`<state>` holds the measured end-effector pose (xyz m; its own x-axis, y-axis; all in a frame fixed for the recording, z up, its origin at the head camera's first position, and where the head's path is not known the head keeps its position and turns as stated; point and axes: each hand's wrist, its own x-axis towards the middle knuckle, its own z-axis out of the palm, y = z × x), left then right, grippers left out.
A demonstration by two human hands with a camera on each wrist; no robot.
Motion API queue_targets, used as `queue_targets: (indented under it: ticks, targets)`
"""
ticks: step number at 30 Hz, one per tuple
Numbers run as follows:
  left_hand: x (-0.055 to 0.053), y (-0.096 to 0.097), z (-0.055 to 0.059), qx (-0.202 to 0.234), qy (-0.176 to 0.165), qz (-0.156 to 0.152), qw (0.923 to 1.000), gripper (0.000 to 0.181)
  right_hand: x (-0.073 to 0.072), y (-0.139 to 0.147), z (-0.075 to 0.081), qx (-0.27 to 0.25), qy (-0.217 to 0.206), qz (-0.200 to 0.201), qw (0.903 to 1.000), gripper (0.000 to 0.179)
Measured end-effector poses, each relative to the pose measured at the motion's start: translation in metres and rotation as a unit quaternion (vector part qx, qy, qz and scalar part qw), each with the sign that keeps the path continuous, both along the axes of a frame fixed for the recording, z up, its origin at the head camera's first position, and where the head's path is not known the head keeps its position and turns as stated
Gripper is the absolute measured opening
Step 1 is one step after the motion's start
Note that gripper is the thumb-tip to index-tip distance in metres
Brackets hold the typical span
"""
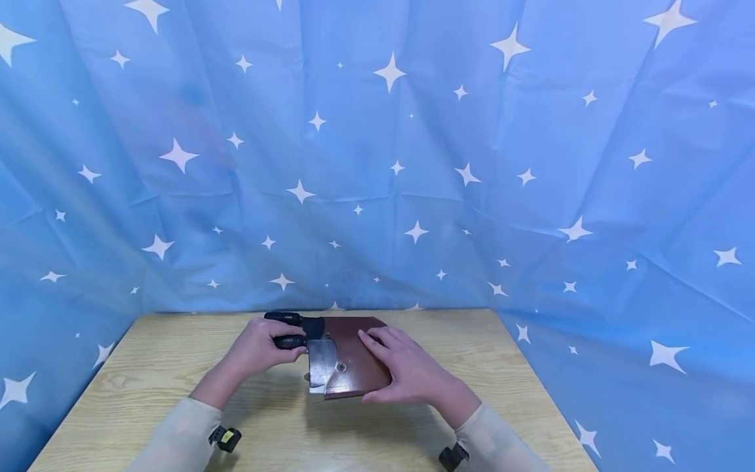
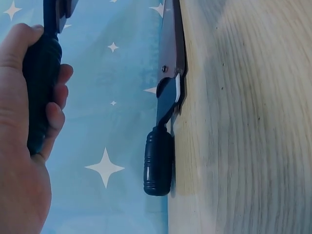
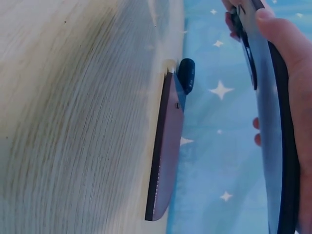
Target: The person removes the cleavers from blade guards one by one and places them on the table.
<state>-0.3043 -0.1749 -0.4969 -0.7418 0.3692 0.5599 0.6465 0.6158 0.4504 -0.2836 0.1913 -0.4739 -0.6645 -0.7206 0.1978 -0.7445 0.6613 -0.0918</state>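
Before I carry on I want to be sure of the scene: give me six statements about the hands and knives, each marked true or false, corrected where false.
1. The left hand's grip is on a black handle. True.
2. The right hand's grip is on that same handle. False: it is on the brown sheath.
3. Bare metal shows between that handle and the sheath. True.
4. The held knife rests on the table. False: it is raised above it.
5. A second sheathed knife lies on the table. True.
6. That second one is nearer the person than the held one. False: it is farther away.
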Motion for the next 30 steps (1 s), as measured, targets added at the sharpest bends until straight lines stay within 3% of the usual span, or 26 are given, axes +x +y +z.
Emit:
queue_targets:
  ticks: [5, 15, 22, 30]
  targets:
    - [-0.0006, -0.0005, 0.0003, -0.001, -0.001, -0.003, 1.0000, 0.028, 0.0012, -0.0002, 0.0011, -0.003, 0.004, 0.002, 1.0000, 0.117]
    - [-0.0022, 0.0028, -0.0032, -0.025, 0.024, 0.029, 0.9990, 0.024, 0.0029, -0.0021, 0.0017, -0.001, -0.003, -0.028, 0.9996, 0.122]
    - [-0.0009, 0.0044, -0.0041, -0.033, 0.017, 0.043, 0.9984, 0.025, 0.0028, -0.0018, 0.0026, 0.006, 0.000, -0.036, 0.9993, 0.123]
    - [0.0000, 0.0052, -0.0036, -0.030, 0.029, 0.043, 0.9982, 0.025, 0.0021, -0.0010, 0.0019, -0.001, 0.008, -0.033, 0.9994, 0.123]
